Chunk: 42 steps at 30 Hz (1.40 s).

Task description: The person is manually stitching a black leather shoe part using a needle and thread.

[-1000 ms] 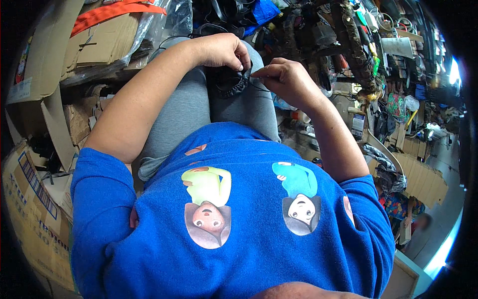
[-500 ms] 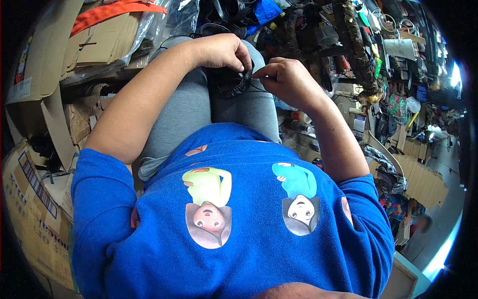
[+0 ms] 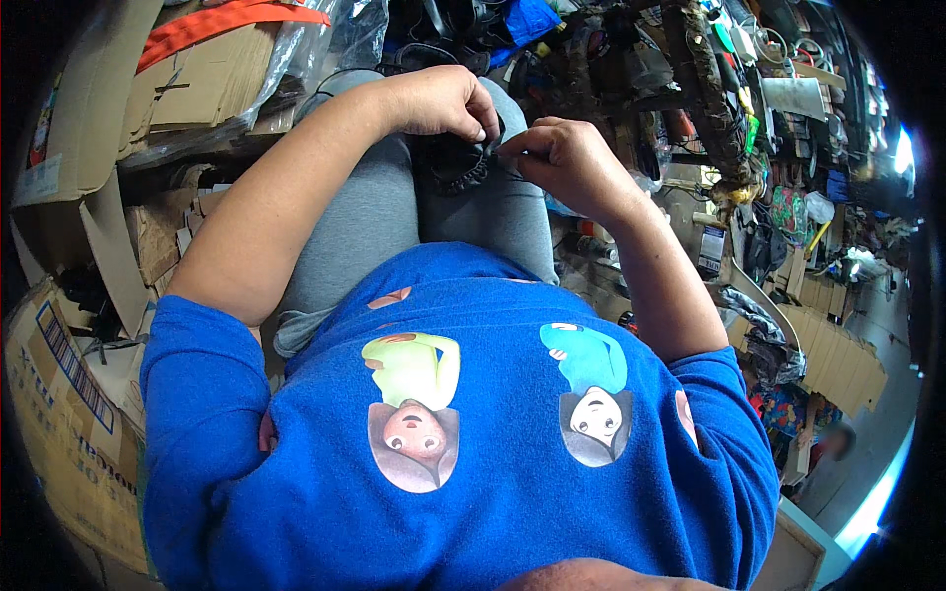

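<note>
On my grey-clad thighs lies a small black shoe-like piece [image 3: 459, 174] with a puckered, gathered edge. My left hand [image 3: 443, 103] bends over its far side, thumb and fingers closed on it. From the right, my right hand [image 3: 567, 158] comes up to the same edge, with thumb and forefinger pinched together beside the left fingertips. What the right fingers hold is too small and dark to make out. Much of the black piece is hidden under the left hand.
Flattened cardboard [image 3: 212, 79] with an orange strip [image 3: 232, 25] lies at the far left, above cardboard boxes [image 3: 74, 424]. Black shoes [image 3: 443, 30] sit beyond my knees. Cluttered shelves [image 3: 709, 108] rise at the right; another person [image 3: 818, 433] is at lower right.
My right hand has shifted very slightly nearer to me beside the black piece. The left hand keeps its grip in the same place.
</note>
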Tool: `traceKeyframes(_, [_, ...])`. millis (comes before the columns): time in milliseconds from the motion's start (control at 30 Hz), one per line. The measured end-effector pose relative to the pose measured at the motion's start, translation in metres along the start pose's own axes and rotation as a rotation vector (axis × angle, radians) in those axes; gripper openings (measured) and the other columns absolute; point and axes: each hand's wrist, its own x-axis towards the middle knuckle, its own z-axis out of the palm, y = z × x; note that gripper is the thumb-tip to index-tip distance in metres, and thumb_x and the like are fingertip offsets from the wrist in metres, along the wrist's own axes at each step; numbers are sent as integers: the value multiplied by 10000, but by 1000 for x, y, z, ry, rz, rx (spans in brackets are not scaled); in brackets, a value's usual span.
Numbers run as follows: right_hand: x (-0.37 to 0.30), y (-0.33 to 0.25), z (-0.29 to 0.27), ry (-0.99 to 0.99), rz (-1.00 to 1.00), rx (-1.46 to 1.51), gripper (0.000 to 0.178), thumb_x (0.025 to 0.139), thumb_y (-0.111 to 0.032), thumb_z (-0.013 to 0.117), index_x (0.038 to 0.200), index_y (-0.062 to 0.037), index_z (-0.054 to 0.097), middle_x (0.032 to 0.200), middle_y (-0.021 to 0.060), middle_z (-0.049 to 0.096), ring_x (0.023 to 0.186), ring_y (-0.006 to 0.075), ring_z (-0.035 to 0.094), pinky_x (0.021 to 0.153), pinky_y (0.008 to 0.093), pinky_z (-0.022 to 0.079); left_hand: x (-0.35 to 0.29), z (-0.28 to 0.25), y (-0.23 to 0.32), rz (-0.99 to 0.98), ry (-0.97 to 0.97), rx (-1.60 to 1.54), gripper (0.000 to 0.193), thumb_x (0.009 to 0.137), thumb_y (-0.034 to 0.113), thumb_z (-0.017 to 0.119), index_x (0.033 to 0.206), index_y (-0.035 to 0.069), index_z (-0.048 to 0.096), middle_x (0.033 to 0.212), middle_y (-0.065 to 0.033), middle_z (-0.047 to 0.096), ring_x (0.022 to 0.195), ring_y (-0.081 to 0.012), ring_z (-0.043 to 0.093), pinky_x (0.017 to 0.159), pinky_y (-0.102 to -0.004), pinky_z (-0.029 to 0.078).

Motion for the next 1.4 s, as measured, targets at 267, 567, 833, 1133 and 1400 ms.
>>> traceKeyframes(267, [2, 44, 4, -109, 47, 361, 186, 812, -3, 643, 959, -90, 715, 870, 5, 564, 828, 106, 568, 751, 248, 464, -1, 7, 1, 212, 98, 275, 181, 734, 95, 700, 915, 94, 715, 912, -66, 565, 907, -213, 571, 841, -319, 461])
traceKeyframes(567, [8, 65, 10, -192, 65, 623, 156, 845, -27, 629, 976, -69, 703, 885, -7, 554, 835, 97, 540, 740, 236, 447, 5, 8, 2, 176, 86, 274, 248, 672, 81, 742, 918, 112, 721, 949, -55, 562, 943, -215, 561, 861, -315, 453])
traceKeyframes(833, [-4, 35, 31, 72, 87, 508, 151, 789, -104, 727, 938, -85, 714, 815, -17, 600, 754, 73, 571, 670, 236, 446, -11, 24, 7, 152, 314, 391, 242, 693, 32, 664, 932, 62, 639, 991, -111, 538, 987, -270, 549, 882, -343, 445])
traceKeyframes(1133, [-29, 28, 39, 254, -111, 115, 287, 774, -19, 670, 1030, -146, 703, 730, 59, 500, 709, 196, 541, 622, 289, 443, -84, 32, 30, -17, 649, 192, 416, 789, -101, 429, 1104, 83, 628, 1043, -136, 520, 962, -239, 552, 903, -360, 437])
traceKeyframes(1400, [-42, 24, 47, 286, -68, -81, 319, 777, -96, 615, 1069, -198, 691, 769, 38, 554, 810, 228, 559, 784, 419, 376, -147, -45, 69, 107, 1185, 373, 261, 849, 51, 529, 1076, 48, 659, 1049, -35, 641, 829, -101, 543, 823, -246, 416])
